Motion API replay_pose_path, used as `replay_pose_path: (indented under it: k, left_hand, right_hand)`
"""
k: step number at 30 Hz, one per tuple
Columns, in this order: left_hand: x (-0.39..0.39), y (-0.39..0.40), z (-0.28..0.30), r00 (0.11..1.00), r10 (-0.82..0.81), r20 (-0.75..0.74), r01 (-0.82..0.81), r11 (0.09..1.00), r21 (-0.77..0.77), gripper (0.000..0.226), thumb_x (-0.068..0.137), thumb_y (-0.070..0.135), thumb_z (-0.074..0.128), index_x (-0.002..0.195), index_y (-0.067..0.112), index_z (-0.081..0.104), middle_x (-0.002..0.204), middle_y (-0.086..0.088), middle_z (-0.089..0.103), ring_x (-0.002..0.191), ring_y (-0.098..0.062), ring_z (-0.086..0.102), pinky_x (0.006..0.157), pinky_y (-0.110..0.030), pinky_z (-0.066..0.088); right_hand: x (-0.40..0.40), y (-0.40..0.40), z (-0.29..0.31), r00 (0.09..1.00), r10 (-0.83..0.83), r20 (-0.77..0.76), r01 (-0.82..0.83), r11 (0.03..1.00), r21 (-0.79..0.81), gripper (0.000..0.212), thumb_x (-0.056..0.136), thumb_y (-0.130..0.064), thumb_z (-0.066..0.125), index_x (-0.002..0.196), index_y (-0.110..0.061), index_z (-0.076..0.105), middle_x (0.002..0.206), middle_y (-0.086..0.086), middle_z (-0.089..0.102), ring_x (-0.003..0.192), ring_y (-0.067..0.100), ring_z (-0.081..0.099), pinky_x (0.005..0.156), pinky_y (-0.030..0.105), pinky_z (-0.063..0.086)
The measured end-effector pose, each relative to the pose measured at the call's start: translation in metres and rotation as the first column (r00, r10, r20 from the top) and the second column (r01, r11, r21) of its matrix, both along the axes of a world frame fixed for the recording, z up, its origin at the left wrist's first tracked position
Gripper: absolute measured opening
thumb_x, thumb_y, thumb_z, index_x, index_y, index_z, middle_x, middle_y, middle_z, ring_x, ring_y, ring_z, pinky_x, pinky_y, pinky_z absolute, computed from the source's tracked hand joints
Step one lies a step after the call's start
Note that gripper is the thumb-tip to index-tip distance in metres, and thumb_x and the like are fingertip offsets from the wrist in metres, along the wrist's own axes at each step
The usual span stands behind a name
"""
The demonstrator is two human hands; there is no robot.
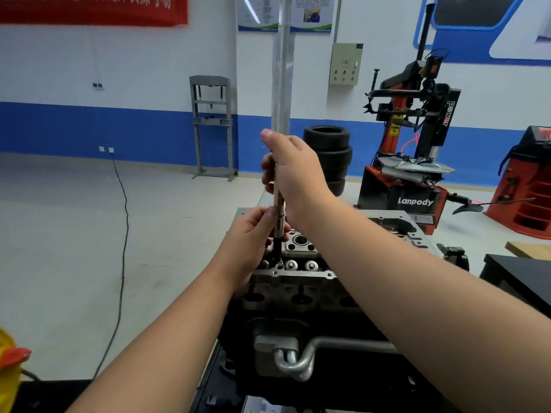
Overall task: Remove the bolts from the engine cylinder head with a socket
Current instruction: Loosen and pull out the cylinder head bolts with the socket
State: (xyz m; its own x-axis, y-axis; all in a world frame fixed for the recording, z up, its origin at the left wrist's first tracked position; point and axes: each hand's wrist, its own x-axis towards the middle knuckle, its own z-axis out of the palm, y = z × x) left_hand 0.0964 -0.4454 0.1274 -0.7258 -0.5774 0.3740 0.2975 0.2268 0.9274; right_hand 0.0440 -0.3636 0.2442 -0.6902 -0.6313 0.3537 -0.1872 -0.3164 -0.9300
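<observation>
Blue-and-white workshop walls run behind everything, with a tyre changer at about two o'clock, a stack of tyres just right of centre and a grey press frame at eleven o'clock.

Nearer, the engine fills the lower middle of the view, its cylinder head facing up so the bolts can be reached from above.

From it rises the socket extension, standing nearly upright, which I judge keeps the dark socket square on a bolt at the head's left edge.

Of the two hands, the right hand wraps the upper end of the bar at twelve o'clock, fingers curled round it, seemingly to turn or steady it (no ratchet handle shows). The left hand pinches the lower shaft just above the socket, probably as a guide against wobble.

Hidden: the bolt itself, covered by the socket; the bar's top end, buried in the right fist; the surface or stand under the engine, lost in shadow. How many bolts are already out cannot be told. A yellow object at eight o'clock is cut off by the frame edge.
</observation>
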Motion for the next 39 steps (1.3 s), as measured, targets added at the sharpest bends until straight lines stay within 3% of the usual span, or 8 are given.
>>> replay_pose_path:
  k: [3, 8, 12, 19, 22, 29, 34, 39]
  left_hand:
    - [-0.004, -0.001, -0.001, 0.996, 0.094, -0.013, -0.094, 0.995, -0.033, 0.020, 0.100, 0.036, 0.067, 0.097, 0.016, 0.065, 0.075, 0.010, 0.069, 0.067, -0.006, 0.057, 0.070, -0.035, 0.044]
    - [0.002, 0.000, 0.002, 0.999, -0.054, 0.000, 0.054, 0.998, -0.017, 0.026, 0.093, 0.056, 0.058, 0.098, 0.036, 0.074, 0.093, 0.002, 0.073, 0.082, -0.013, 0.065, 0.075, -0.021, 0.050]
    - [0.002, -0.002, 0.000, 0.992, -0.117, 0.044, 0.118, 0.993, -0.010, 0.044, 0.098, 0.055, 0.047, 0.103, 0.019, 0.072, 0.096, 0.000, 0.076, 0.091, -0.016, 0.072, 0.085, -0.034, 0.050]
    - [-0.004, -0.001, -0.001, 0.999, 0.019, -0.033, -0.019, 1.000, 0.001, 0.023, 0.092, 0.046, 0.070, 0.093, 0.022, 0.068, 0.079, 0.007, 0.074, 0.069, -0.003, 0.065, 0.071, -0.030, 0.044]
    - [-0.004, -0.001, 0.000, 0.999, 0.044, -0.032, -0.044, 0.999, -0.008, 0.044, 0.072, 0.058, 0.079, 0.093, 0.020, 0.068, 0.076, 0.006, 0.071, 0.069, -0.008, 0.060, 0.069, -0.030, 0.046]
    - [0.003, -0.002, 0.001, 0.993, -0.119, 0.021, 0.119, 0.993, 0.000, 0.044, 0.093, 0.066, 0.051, 0.091, 0.031, 0.076, 0.098, 0.000, 0.077, 0.089, -0.015, 0.072, 0.080, -0.032, 0.048]
    - [-0.003, -0.001, 0.000, 0.999, -0.024, -0.022, 0.025, 1.000, 0.017, 0.024, 0.096, 0.047, 0.062, 0.087, 0.027, 0.072, 0.079, 0.007, 0.073, 0.071, -0.005, 0.067, 0.069, -0.028, 0.044]
    - [-0.005, -0.004, 0.000, 0.997, 0.075, -0.029, -0.075, 0.997, 0.008, 0.043, 0.060, 0.049, 0.078, 0.087, 0.020, 0.063, 0.069, 0.008, 0.063, 0.064, -0.009, 0.052, 0.058, -0.023, 0.044]
  right_hand:
    - [0.009, -0.005, -0.003, 0.993, -0.113, -0.015, 0.113, 0.994, 0.008, 0.031, 0.100, -0.038, 0.052, 0.082, -0.016, 0.065, 0.066, -0.003, 0.057, 0.068, 0.017, 0.052, 0.069, 0.040, 0.045]
    - [-0.002, -0.002, -0.004, 0.968, 0.247, 0.035, -0.246, 0.969, -0.035, 0.046, 0.099, -0.042, 0.049, 0.059, -0.020, 0.050, 0.050, -0.005, 0.034, 0.047, 0.013, 0.026, 0.051, 0.030, 0.023]
    - [-0.017, 0.005, -0.002, 0.938, 0.338, 0.083, -0.335, 0.941, -0.044, 0.039, 0.098, -0.035, 0.053, 0.062, -0.021, 0.048, 0.052, -0.005, 0.028, 0.051, 0.014, 0.020, 0.053, 0.031, 0.021]
    - [0.003, -0.001, -0.001, 0.997, -0.059, -0.046, 0.058, 0.998, -0.016, 0.019, 0.099, -0.025, 0.053, 0.086, -0.015, 0.061, 0.073, 0.000, 0.058, 0.070, 0.017, 0.050, 0.068, 0.034, 0.042]
    - [0.006, -0.002, -0.003, 1.000, 0.007, -0.005, -0.007, 0.996, -0.084, 0.030, 0.097, -0.020, 0.047, 0.069, -0.015, 0.058, 0.060, -0.002, 0.050, 0.058, 0.015, 0.043, 0.061, 0.037, 0.037]
    - [-0.010, 0.001, 0.002, 0.959, 0.277, 0.052, -0.278, 0.961, 0.003, 0.036, 0.099, -0.036, 0.053, 0.067, -0.019, 0.046, 0.053, -0.004, 0.029, 0.050, 0.015, 0.021, 0.049, 0.028, 0.023]
    - [-0.001, 0.000, 0.002, 0.998, 0.051, 0.040, -0.050, 0.999, -0.014, 0.018, 0.098, -0.029, 0.057, 0.089, -0.014, 0.054, 0.067, 0.000, 0.052, 0.059, 0.017, 0.045, 0.062, 0.034, 0.039]
    - [0.017, -0.007, -0.008, 0.998, -0.067, -0.019, 0.064, 0.991, -0.114, 0.028, 0.092, -0.027, 0.052, 0.066, -0.016, 0.056, 0.060, 0.000, 0.046, 0.062, 0.020, 0.040, 0.064, 0.041, 0.035]
